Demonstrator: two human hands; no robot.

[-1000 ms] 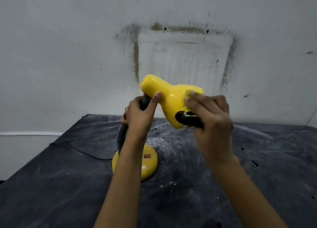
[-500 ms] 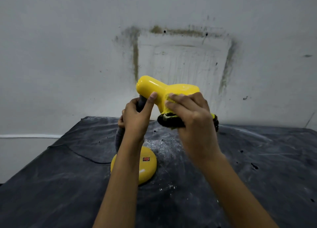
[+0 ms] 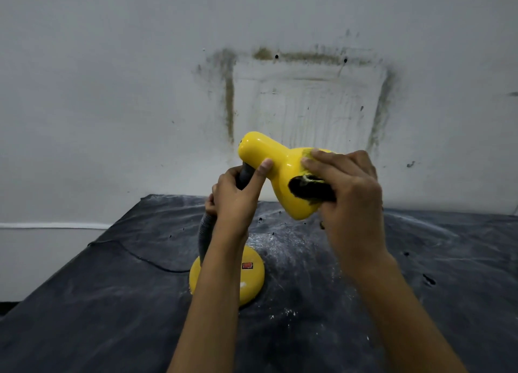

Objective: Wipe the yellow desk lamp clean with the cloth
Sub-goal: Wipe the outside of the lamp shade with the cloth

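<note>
The yellow desk lamp stands on the table with its round base below my forearm and its shade tilted to the right. My left hand grips the grey flexible neck just under the shade, thumb laid on the yellow shell. My right hand holds a dark cloth with a yellow-green edge and presses it against the right side of the shade. Most of the cloth is hidden under my fingers.
A dark dusty sheet covers the table, with white powder specks near the lamp base. The lamp's black cord runs left across the sheet. A stained white wall stands close behind.
My right hand with the cloth slid left along the shade half a second ago and has now moved back to the right side. The left hand kept its grip on the neck.
</note>
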